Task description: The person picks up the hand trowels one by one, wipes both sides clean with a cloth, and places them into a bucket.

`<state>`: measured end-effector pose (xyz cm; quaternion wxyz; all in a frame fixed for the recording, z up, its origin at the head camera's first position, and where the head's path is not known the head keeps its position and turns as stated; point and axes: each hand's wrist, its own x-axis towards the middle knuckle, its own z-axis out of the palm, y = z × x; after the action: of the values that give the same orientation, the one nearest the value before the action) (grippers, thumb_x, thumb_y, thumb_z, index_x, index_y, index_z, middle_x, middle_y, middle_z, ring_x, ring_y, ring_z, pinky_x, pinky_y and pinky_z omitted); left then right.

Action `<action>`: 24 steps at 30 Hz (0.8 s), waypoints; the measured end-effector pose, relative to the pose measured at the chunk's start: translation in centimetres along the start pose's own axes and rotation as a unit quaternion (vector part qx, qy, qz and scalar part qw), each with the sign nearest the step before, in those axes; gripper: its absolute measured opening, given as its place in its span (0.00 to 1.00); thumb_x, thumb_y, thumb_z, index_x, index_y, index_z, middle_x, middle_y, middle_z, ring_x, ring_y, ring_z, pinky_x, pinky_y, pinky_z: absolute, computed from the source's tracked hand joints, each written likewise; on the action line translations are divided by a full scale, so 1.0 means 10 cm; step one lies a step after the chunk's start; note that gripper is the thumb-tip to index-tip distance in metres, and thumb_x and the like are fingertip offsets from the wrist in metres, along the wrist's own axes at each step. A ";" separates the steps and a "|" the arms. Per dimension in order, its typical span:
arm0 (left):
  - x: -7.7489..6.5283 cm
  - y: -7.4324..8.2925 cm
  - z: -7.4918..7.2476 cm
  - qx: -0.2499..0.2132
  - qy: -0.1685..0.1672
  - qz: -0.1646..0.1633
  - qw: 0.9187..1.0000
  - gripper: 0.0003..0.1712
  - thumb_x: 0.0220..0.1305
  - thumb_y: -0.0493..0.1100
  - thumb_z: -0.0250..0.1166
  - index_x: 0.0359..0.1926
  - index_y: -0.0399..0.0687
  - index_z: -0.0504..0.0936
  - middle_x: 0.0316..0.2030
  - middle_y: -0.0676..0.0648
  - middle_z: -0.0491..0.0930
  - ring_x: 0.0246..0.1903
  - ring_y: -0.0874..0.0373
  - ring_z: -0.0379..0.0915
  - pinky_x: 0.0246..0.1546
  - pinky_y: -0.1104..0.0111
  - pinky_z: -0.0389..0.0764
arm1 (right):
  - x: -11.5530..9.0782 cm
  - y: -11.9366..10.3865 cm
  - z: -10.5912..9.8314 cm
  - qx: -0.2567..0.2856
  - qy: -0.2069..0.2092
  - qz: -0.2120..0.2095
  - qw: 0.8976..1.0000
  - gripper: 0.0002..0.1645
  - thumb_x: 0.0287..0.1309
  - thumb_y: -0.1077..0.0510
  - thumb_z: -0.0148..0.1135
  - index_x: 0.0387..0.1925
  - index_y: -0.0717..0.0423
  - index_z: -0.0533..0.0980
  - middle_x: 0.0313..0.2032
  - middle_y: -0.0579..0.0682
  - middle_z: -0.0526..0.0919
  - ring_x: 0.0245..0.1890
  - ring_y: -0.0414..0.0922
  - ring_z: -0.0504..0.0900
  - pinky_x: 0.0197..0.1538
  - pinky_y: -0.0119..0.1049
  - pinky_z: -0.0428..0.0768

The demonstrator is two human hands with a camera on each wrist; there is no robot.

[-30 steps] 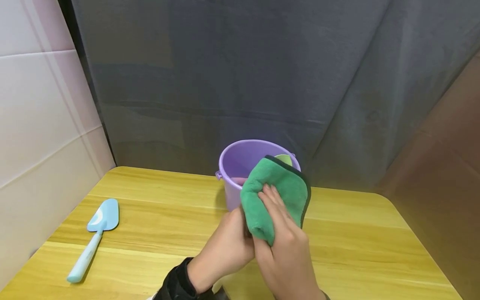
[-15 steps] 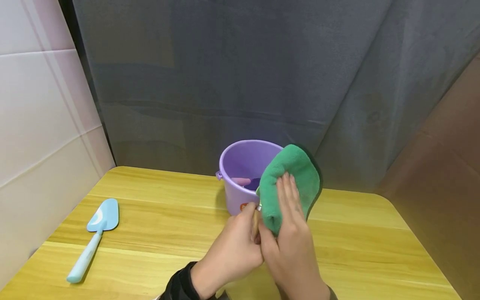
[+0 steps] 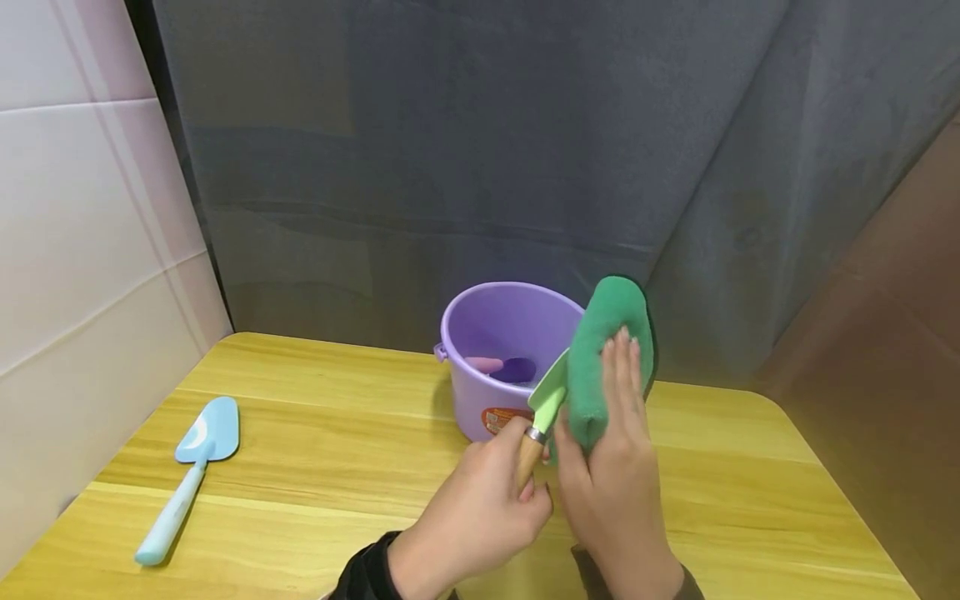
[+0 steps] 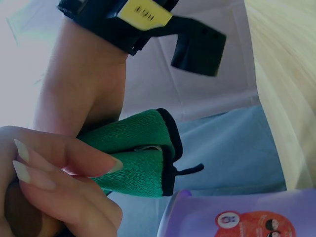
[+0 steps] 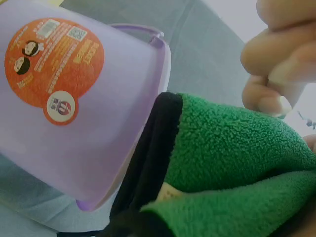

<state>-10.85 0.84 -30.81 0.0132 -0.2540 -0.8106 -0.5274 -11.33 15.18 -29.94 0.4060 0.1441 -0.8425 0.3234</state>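
In the head view my left hand (image 3: 487, 500) grips the wooden handle (image 3: 529, 458) of a small trowel. Its light green blade (image 3: 551, 392) tilts up toward the right, in front of a purple bucket. My right hand (image 3: 618, 467) holds a folded green cloth (image 3: 611, 350) with a dark border, its fingers lying straight along the cloth and its thumb on the near left side. The cloth lies against the blade's right edge. In the left wrist view the cloth (image 4: 131, 158) is folded double. The right wrist view shows the cloth (image 5: 237, 148) close up, below my left hand's fingers (image 5: 281, 54).
The purple bucket (image 3: 468, 396) stands at the back of the wooden table (image 3: 337, 450), with a pink-handled item (image 3: 483, 365) and a dark purple shape inside. A light blue spatula-shaped shovel (image 3: 191, 483) lies at the left. A grey curtain (image 3: 480, 167) hangs behind.
Both hands have moved to the right. The cloth has shifted off the trowel, turning more edge-on, so the green blade and part of the wooden handle now show. The blue shovel stays put.
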 end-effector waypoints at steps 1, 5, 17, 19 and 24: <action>0.00 0.00 0.01 0.001 -0.002 0.000 1.000 0.17 0.53 0.28 0.61 0.43 0.48 0.71 0.18 0.58 0.62 0.14 0.72 0.58 0.17 0.76 0.67 | 0.00 0.00 -0.01 -0.001 0.001 0.003 1.000 0.42 0.59 0.68 0.59 0.74 0.68 0.58 0.77 0.61 0.57 0.79 0.60 0.52 0.78 0.26 0.45; -0.01 0.00 0.01 -0.001 -0.006 -0.001 1.000 0.18 0.54 0.28 0.61 0.45 0.47 0.72 0.18 0.58 0.63 0.13 0.72 0.59 0.16 0.75 0.68 | 0.00 -0.03 -0.02 -0.015 0.004 0.007 1.000 0.40 0.59 0.68 0.58 0.73 0.68 0.60 0.77 0.60 0.58 0.79 0.59 0.53 0.79 0.30 0.47; 0.01 -0.03 -0.03 0.039 0.028 0.007 0.999 0.15 0.55 0.29 0.61 0.42 0.48 0.73 0.20 0.55 0.69 0.17 0.70 0.65 0.20 0.74 0.73 | -0.07 -0.17 0.05 -0.017 0.014 -0.032 0.999 0.38 0.51 0.71 0.54 0.68 0.67 0.69 0.68 0.63 0.73 0.72 0.61 0.68 0.77 0.24 0.52; 0.02 -0.04 -0.04 0.054 0.040 0.014 0.998 0.17 0.56 0.29 0.62 0.46 0.47 0.75 0.24 0.54 0.76 0.21 0.69 0.70 0.26 0.74 0.76 | -0.09 -0.20 0.05 -0.016 0.006 -0.043 0.999 0.37 0.51 0.71 0.54 0.67 0.67 0.71 0.67 0.63 0.75 0.71 0.61 0.71 0.76 0.24 0.54; 0.04 -0.06 -0.09 0.072 0.052 0.021 0.996 0.27 0.57 0.30 0.64 0.59 0.48 0.75 0.38 0.49 0.86 0.38 0.65 0.82 0.42 0.69 0.83 | -0.13 -0.27 0.03 -0.002 -0.023 -0.069 0.997 0.36 0.49 0.70 0.54 0.64 0.65 0.74 0.65 0.59 0.78 0.68 0.57 0.75 0.76 0.26 0.58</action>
<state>-11.66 -0.02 -30.79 0.0846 -0.2420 -0.8389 -0.4801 -9.35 12.97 -29.90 0.4080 0.2081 -0.8405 0.2894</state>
